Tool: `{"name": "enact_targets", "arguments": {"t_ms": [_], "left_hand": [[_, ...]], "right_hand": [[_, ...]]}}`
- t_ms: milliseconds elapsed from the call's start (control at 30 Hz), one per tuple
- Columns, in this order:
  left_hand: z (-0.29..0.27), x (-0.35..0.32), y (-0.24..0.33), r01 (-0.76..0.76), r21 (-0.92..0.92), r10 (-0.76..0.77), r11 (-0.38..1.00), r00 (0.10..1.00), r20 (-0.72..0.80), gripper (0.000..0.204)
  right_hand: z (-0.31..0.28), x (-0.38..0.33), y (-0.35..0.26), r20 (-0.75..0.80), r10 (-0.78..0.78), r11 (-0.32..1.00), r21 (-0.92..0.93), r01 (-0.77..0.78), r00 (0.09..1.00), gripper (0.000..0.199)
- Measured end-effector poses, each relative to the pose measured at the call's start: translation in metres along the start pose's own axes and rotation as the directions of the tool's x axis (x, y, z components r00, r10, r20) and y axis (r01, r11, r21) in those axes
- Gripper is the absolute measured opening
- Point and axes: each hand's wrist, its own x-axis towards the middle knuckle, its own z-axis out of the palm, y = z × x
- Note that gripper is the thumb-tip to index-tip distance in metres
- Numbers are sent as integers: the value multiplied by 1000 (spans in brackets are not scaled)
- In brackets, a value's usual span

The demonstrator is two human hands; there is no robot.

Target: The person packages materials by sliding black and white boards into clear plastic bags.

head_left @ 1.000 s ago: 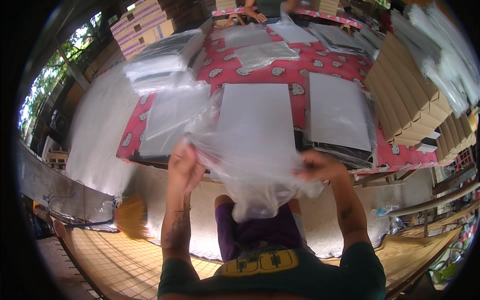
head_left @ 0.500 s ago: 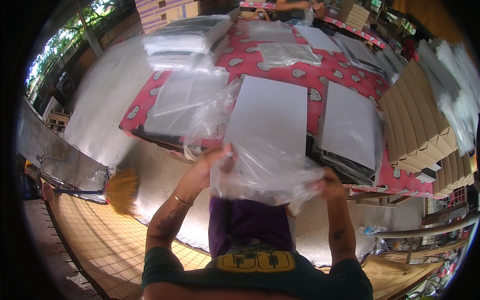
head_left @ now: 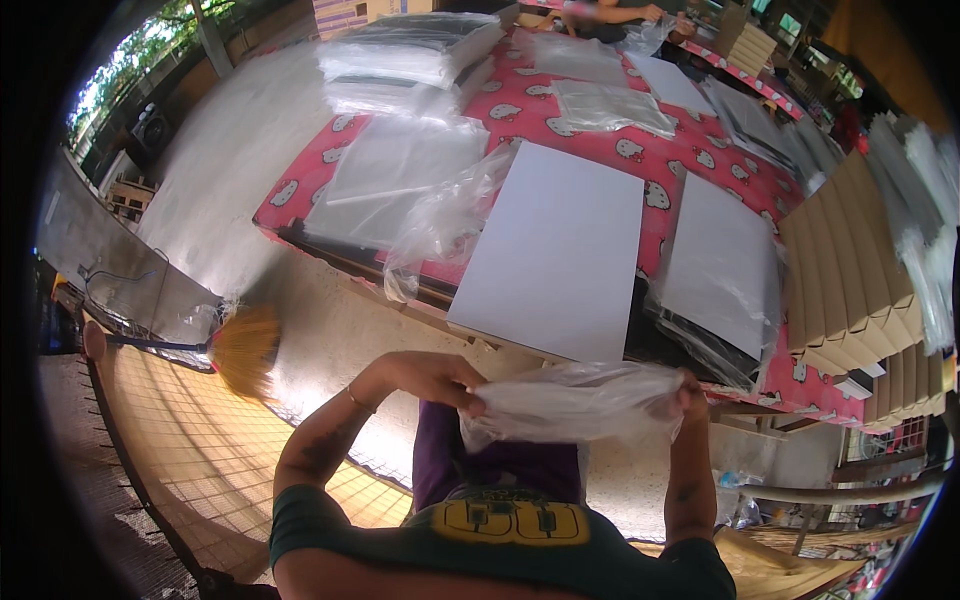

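A bunched clear plastic bag (head_left: 575,402) stretches between my two hands, in front of my lap and off the table's near edge. Its left end is gripped by my left hand (head_left: 435,382), thumb and fingers closed. My right hand (head_left: 690,395) pinches the other end. Just beyond the bag lies a bare white board (head_left: 560,245), its near edge reaching the table's edge. To its right is a white board in clear plastic (head_left: 715,270). On its left sit flat clear plastic bags (head_left: 395,185) and a crumpled plastic bag (head_left: 450,225).
Tall stacks of plastic-wrapped sheets (head_left: 410,60) stand at the far left of the pink patterned table (head_left: 515,105). Folded brown cardboard (head_left: 850,265) and plastic rolls (head_left: 925,190) crowd the right. A broom (head_left: 245,350) lies at left. Across the table, another person's arm (head_left: 615,14) shows.
Both hands have drawn the plastic bag toward my body, off the white board. That board is now uncovered down to its near edge. The whole view has shifted slightly.
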Motion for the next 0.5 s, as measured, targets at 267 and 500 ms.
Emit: {"name": "enact_targets", "arguments": {"t_ms": [267,500], "left_hand": [[12,-1,-13,-305,-368,-36,878,725,-687,34],[40,26,-27,-89,8,35,996,299,-954,45]], "right_hand": [[42,20,46,-660,-189,753,-573,-325,727,43],[63,38,86,-726,-464,688,-656,-311,507,50]]}}
